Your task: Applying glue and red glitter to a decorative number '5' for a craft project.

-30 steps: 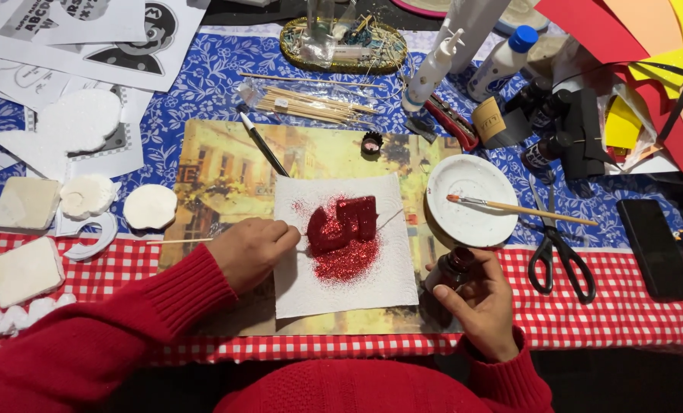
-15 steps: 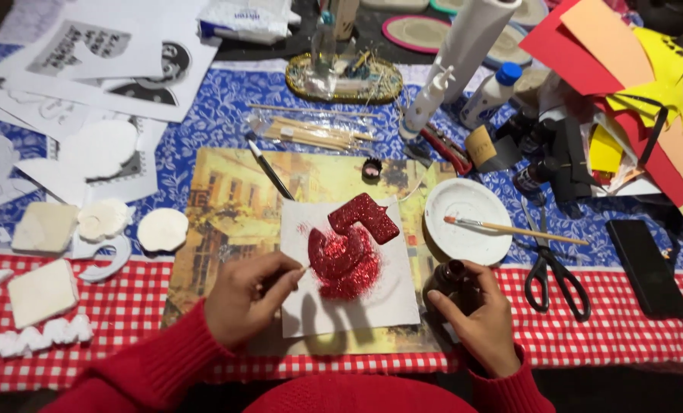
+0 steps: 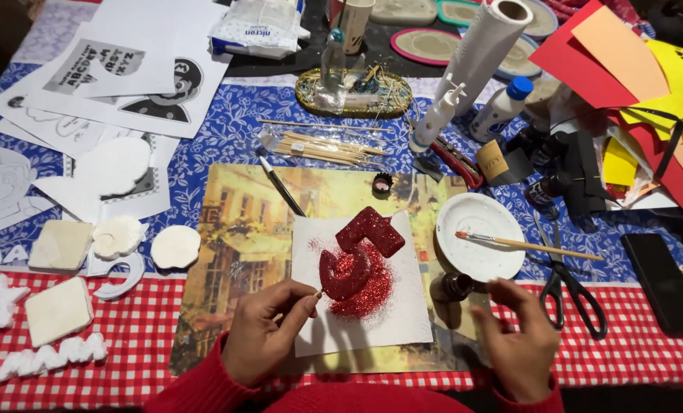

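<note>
The left grip [image 3: 268, 329] pinches a thin wooden stick whose tip touches the red glitter-coated foam number [image 3: 360, 252] lying on white paper [image 3: 406, 317], the right hand [image 3: 513, 340] loosely open beside it; a shove could scatter loose glitter.

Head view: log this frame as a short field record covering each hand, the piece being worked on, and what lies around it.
left hand: pinches a thin stick whose tip meets the glittered piece
right hand: open, beside a small dark jar
glittered piece: red, numeral-shaped, lying on white paper amid loose red glitter
right of paper: white plate with a paintbrush across it, scissors
left of paper: white foam cutouts
</note>
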